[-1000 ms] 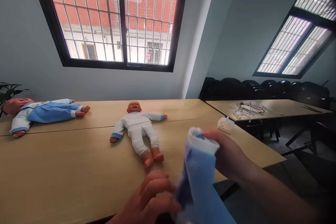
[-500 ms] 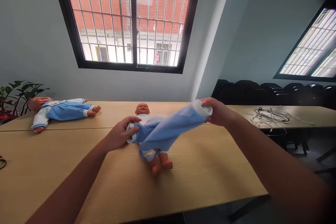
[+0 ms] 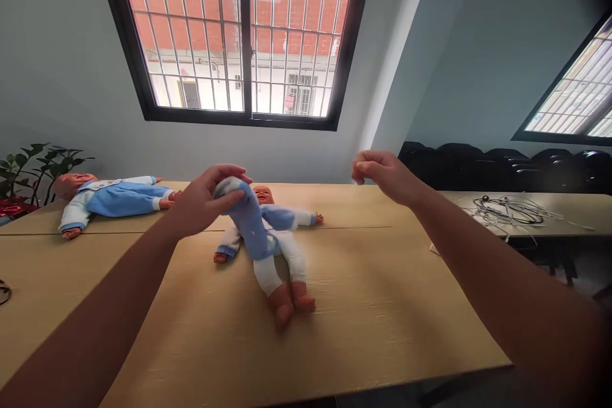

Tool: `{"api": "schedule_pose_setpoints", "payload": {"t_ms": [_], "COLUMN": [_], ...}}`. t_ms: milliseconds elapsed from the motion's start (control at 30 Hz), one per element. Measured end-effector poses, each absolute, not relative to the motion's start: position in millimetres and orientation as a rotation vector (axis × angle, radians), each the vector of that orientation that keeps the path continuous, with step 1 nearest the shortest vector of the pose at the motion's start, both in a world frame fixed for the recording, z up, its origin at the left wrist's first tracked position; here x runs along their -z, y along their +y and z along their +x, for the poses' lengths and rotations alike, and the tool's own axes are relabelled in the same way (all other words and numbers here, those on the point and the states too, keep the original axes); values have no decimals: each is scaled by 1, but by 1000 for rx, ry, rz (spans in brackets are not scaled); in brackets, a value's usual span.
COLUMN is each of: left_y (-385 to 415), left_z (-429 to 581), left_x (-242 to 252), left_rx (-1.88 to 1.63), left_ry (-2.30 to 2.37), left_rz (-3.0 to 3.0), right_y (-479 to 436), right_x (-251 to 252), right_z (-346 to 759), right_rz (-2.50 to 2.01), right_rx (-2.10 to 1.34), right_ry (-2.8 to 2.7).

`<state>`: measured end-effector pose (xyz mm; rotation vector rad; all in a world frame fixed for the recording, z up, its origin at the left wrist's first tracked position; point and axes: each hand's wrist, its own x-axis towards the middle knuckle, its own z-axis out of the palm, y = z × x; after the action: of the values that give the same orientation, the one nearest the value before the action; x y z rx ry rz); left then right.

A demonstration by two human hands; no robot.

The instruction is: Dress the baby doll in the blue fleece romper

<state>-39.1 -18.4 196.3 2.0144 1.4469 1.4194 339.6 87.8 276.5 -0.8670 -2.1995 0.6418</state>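
Observation:
Between thumb and fingers, my left hand [image 3: 210,197] grips blue baby trousers [image 3: 253,223] by a pale cuff. The cloth hangs in a blurred fold over the middle of a baby doll [image 3: 268,277], and I cannot tell whether it touches the doll. This doll lies on its back, feet toward me, its white cloth legs and bare feet uncovered. It wears a white and blue top [image 3: 303,218], partly hidden by the trousers. My right hand [image 3: 377,172] is raised to the right, fingers curled closed, apart from the cloth and with nothing visible in it.
A second doll [image 3: 124,199] in blue and white clothes lies at the back left of the wooden table [image 3: 392,306], near a potted plant [image 3: 36,169]. Tangled cables [image 3: 507,211] rest on another table at right. Black chairs [image 3: 478,166] line the wall behind.
My right hand has let go of the stretched trouser leg and risen. The freed leg has dropped across the doll. My left hand has lifted, raising its cuff and exposing the doll's legs.

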Motion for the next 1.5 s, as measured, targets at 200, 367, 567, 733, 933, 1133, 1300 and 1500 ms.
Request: {"api": "schedule_pose_setpoints", "payload": {"t_ms": [200, 367, 567, 733, 933, 1133, 1300, 1500], "left_y": [-72, -81, -91, -71, -35, -80, -120, -74], "left_z": [-31, -39, -53, -79, -75, -21, 33, 46], "left_x": [-142, -135, -146, -135, -166, -137, -67, -46], "left_rx": [-778, -722, -733, -833, -1381, -1116, -604, -734], "left_ry": [1481, 1504, 1455, 1679, 1888, 1376, 1131, 1079], "left_rz": [2285, 2226, 2191, 2217, 2557, 2599, 2321, 2381], "right_y": [68, 87, 90, 117, 144, 64, -9, 16], "right_x": [-162, -67, -65, -111, -196, -172, -108, -92], "right_z": [297, 224, 143, 151, 230, 321, 366, 333], "right_rz": [-1083, -806, -546, -763, -913, -876, -1130, -1074], "right_rx": [-569, -523, -500, -318, -42, -53, -656, -622], "right_ry": [-2690, -2637, -2675, -2717, -2379, -2499, -2838, -2686]}}
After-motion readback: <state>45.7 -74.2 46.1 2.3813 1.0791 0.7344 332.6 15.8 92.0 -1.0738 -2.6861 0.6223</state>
